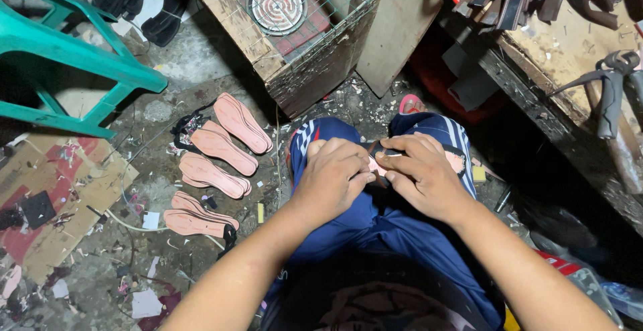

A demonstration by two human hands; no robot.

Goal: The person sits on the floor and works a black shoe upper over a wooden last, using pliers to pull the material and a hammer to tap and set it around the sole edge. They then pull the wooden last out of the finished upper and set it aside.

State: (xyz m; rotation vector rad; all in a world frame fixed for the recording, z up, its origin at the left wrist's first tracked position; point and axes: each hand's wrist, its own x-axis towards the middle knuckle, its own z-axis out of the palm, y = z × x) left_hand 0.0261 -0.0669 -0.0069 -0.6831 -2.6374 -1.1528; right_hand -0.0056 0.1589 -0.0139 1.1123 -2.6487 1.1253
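Both hands, left hand [333, 173] and right hand [418, 170], pinch a pink insole [379, 165] over the knees; best keep thumbs pressing the strap flat.

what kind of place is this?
Likely a small shoemaking or sandal workshop. Pink insoles lie in rows on a scrap-littered floor, both hands, left hand and right hand, press a pink sole piece on the lap, and hand tools sit on a worn bench.

Matt pink soles [221, 145] lie on rough, littered concrete floor [181, 63] beside a glossy green plastic chair [74, 53].
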